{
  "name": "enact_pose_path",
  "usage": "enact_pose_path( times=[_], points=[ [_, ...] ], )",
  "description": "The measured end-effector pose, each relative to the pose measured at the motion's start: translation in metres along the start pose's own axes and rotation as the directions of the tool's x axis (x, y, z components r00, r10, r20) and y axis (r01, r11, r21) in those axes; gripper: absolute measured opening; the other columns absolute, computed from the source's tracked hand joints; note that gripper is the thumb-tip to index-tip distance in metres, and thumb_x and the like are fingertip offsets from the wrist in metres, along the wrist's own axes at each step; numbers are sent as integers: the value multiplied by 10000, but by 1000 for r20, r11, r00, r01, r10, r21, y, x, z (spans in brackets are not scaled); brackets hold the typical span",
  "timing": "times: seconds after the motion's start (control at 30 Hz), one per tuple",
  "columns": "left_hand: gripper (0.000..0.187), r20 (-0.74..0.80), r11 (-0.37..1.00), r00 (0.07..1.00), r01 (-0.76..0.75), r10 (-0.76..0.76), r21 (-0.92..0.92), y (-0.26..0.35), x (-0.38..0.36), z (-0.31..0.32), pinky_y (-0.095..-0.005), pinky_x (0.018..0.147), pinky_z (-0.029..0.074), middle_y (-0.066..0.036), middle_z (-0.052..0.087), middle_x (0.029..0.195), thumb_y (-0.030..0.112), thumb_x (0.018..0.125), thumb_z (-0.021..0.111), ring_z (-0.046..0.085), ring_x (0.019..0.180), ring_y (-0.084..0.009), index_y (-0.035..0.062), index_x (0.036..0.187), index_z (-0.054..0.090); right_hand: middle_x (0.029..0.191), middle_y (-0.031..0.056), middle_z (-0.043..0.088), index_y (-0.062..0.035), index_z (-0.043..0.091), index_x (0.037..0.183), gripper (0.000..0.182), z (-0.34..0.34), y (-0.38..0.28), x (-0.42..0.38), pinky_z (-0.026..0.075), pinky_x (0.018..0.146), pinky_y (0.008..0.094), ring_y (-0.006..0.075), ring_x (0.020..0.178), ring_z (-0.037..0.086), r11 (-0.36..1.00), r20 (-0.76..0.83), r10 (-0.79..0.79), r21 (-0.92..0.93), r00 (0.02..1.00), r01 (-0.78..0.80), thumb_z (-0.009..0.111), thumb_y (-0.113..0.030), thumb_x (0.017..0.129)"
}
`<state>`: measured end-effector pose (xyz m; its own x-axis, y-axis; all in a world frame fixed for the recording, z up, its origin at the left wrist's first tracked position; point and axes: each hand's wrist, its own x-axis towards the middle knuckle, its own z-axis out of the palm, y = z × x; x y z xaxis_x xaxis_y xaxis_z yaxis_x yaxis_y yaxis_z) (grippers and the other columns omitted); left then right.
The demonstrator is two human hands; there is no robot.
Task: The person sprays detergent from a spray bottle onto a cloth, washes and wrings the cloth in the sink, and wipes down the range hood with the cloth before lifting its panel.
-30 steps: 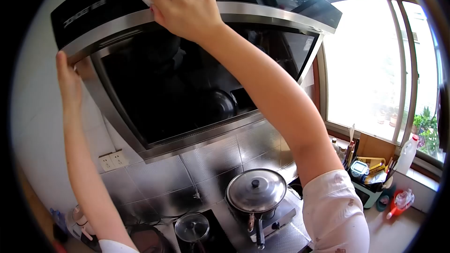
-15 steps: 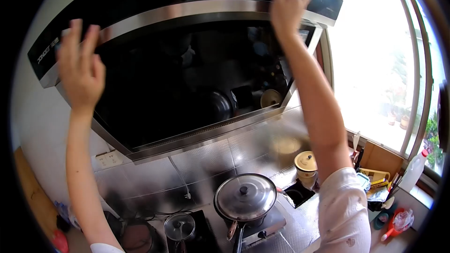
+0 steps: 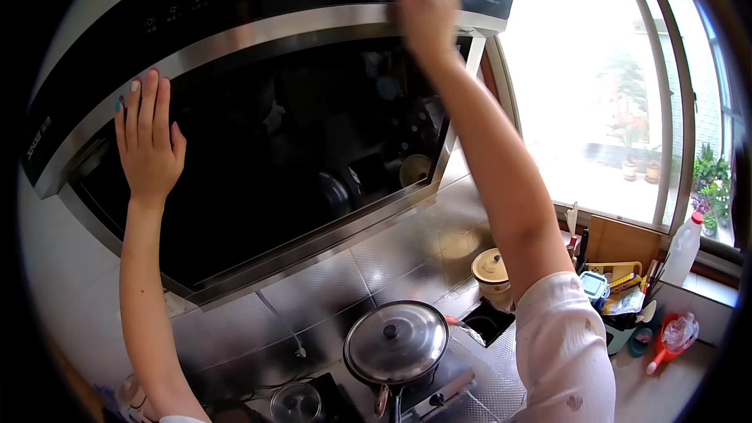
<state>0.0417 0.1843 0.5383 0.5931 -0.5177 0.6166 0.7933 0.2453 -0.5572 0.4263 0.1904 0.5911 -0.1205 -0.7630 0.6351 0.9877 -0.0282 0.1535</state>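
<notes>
A black range hood (image 3: 313,125) with a steel trim strip and a digital display fills the upper part of the view. My left hand (image 3: 150,141) lies against the left side of its front, fingers extended and a little apart, holding nothing. My right hand (image 3: 431,12) is raised to the hood's upper right, beside the control strip. Motion blurs its fingers, and whether anything is under or in them cannot be made out.
A lidded pan (image 3: 398,342) sits on the stove below, with a smaller glass-lidded pot (image 3: 296,403) to its left. A cream lidded pot (image 3: 491,268), a plastic bottle (image 3: 683,251) and utensils stand at right. An open window (image 3: 591,102) is behind them.
The view has shifted, with the hood further left. My left hand has come down onto the hood's front. My right hand has moved left along the upper edge, still blurred.
</notes>
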Motion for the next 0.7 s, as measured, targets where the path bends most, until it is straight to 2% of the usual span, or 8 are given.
enact_pose_path(
  times=[0.1, 0.17, 0.23, 0.27, 0.33, 0.47, 0.53, 0.7],
  points=[
    [583, -56, 1000, 998, 18, -19, -17, 5, 1, 7, -406, 1063, 226, -51, 335, 1393, 129, 784, 525, 314, 1283, -231, 81, 1335, 341, 1333, 209, 347, 24, 436, 1220, 399, -19, 63, -12, 257, 1020, 447, 385, 1231, 298, 703, 106, 607, 389, 788, -595, 400, -108, 846],
    [588, -81, 999, 996, 33, -36, -29, 8, 0, 9, -413, 1064, 221, -55, 332, 1394, 136, 781, 532, 306, 1287, -238, 74, 1333, 338, 1334, 209, 349, 25, 434, 1225, 401, -6, 67, -14, 253, 1025, 447, 387, 1230, 303, 775, 36, 583, 277, 812, -568, 365, -123, 859],
    [592, -95, 998, 994, 51, -54, -31, 9, 1, 11, -427, 1061, 216, -62, 328, 1395, 149, 783, 537, 288, 1296, -246, 67, 1333, 333, 1326, 211, 363, 13, 442, 1229, 409, 16, 85, -22, 253, 1024, 451, 389, 1226, 319, 951, 17, 100, -297, 995, -90, 332, -142, 867],
    [585, -95, 997, 994, 54, -58, -47, 10, 1, 12, -438, 1055, 217, -63, 321, 1400, 156, 793, 528, 275, 1303, -246, 67, 1335, 329, 1332, 200, 364, 6, 465, 1209, 397, 8, 38, -9, 286, 987, 459, 383, 1224, 333, 912, -4, 394, 126, 919, -391, 439, -104, 829],
    [572, -93, 998, 994, 51, -54, -35, 7, -2, 15, -459, 1046, 219, -76, 318, 1401, 163, 809, 516, 270, 1304, -262, 53, 1337, 324, 1352, 215, 324, -57, 371, 1319, 486, -25, -42, 13, 240, 1012, 514, 398, 1262, 284, 945, 88, 137, 287, 987, -157, 472, -112, 847],
    [548, -103, 1000, 994, 30, -30, 0, 2, -5, 20, -454, 1044, 219, -76, 332, 1395, 164, 824, 500, 276, 1302, -265, 46, 1332, 331, 1373, 180, 316, -63, 404, 1296, 504, -25, -42, 10, 253, 1006, 518, 379, 1262, 301, 817, 147, -477, -287, 866, 499, 544, -166, 823],
    [551, -126, 1000, 992, 17, -15, 14, 2, -3, 21, -436, 1054, 210, -66, 330, 1397, 155, 817, 502, 274, 1304, -254, 52, 1331, 332, 1218, 162, 461, -84, 531, 1180, 418, -45, -21, 13, 405, 894, 430, 339, 1114, 467, 967, 28, -237, 100, 971, 233, 601, -137, 771],
    [542, -143, 1000, 990, 0, 2, 15, 1, -3, 22, -432, 1060, 192, -78, 339, 1389, 163, 828, 497, 274, 1305, -255, 44, 1330, 330, 1150, 169, 448, -168, 563, 1162, 359, -24, 111, -49, 391, 863, 452, 339, 1040, 431, 911, 48, 395, -149, 917, -385, 550, -117, 808]
  ],
)
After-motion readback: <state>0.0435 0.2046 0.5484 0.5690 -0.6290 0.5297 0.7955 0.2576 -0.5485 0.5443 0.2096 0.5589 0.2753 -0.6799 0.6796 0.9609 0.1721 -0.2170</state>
